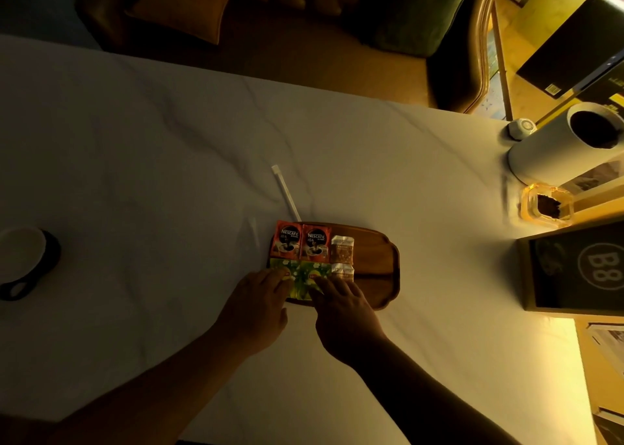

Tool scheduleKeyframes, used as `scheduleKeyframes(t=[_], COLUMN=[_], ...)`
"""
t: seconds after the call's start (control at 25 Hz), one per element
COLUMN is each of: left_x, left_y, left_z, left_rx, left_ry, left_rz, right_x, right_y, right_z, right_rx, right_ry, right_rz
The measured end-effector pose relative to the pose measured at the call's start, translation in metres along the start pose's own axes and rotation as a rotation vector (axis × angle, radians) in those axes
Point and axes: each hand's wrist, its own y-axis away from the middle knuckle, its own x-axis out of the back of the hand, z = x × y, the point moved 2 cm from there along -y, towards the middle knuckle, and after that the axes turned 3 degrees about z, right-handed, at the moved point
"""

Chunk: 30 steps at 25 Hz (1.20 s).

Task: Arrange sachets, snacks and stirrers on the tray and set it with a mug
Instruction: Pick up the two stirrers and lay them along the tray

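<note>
The left hand [258,304] covers the near edge of one green sachet [282,270], and the right hand [344,309] hides the near part of the other green sachet [305,281] and the near rim of the wooden tray [378,259]. The print on the two small snack packets [342,250] is too small to read. The mug [25,262] is dim and cut off by the left edge. Both forearms run out of the bottom edge. A second stirrer [252,230] is only a faint blur.
</note>
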Motion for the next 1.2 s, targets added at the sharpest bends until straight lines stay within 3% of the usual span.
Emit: scheduleKeyframes(t=[0.24, 0.44, 0.6, 0.72, 0.88, 1.08, 1.2], left_x=[0.008, 0.017, 0.011, 0.012, 0.016, 0.023, 0.027], left_y=[-0.005, -0.02, -0.015, -0.006, 0.012, 0.042, 0.056], left_z=[-0.008, -0.047, -0.073, -0.097, -0.135, -0.18, -0.195], left_rx=[-0.028, 0.19, 0.15, 0.193, 0.309, 0.367, 0.471], left_ry=[0.006, -0.012, 0.006, 0.037, 0.088, 0.083, 0.024], left_rz=[0.091, 0.1, 0.023, 0.059, 0.106, 0.225, 0.182], right_x=[0.013, 0.041, 0.047, 0.045, 0.039, 0.037, 0.031], right_y=[-0.013, -0.074, -0.127, -0.157, -0.178, -0.186, -0.187], right_z=[0.0, 0.001, -0.013, -0.016, -0.046, -0.11, -0.131], right_rx=[-0.069, -0.122, -0.02, -0.1, 0.103, 0.15, 0.114], right_ry=[-0.083, -0.191, -0.134, -0.098, 0.088, -0.014, -0.017], right_rz=[0.024, 0.082, -0.014, -0.129, -0.207, -0.066, 0.031])
